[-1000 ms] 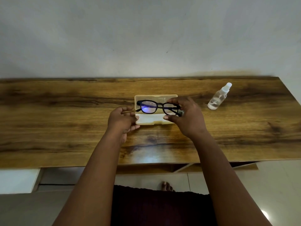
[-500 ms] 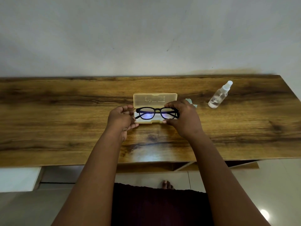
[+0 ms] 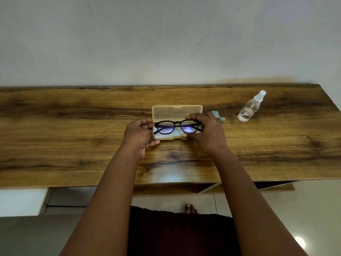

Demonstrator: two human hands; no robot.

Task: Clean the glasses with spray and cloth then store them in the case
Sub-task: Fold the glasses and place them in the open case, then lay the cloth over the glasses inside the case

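Black-framed glasses (image 3: 176, 126) lie folded in the lower half of an open cream plastic case (image 3: 177, 111) at the middle of the wooden table (image 3: 73, 137). My right hand (image 3: 204, 133) grips the right end of the frame between thumb and fingers. My left hand (image 3: 140, 134) holds the left end of the case, fingers curled against it. A pale blue cloth (image 3: 218, 116) peeks out behind my right hand. The clear spray bottle (image 3: 251, 106) lies tilted at the back right.
The table backs onto a pale wall (image 3: 166, 39). Its front edge runs just beyond my forearms, with tiled floor and my foot (image 3: 190, 208) below. Bare wood stretches to the left and right of the case.
My right hand has lowered the glasses from above the case down into its lower half. The left hand stayed at the case's left end.
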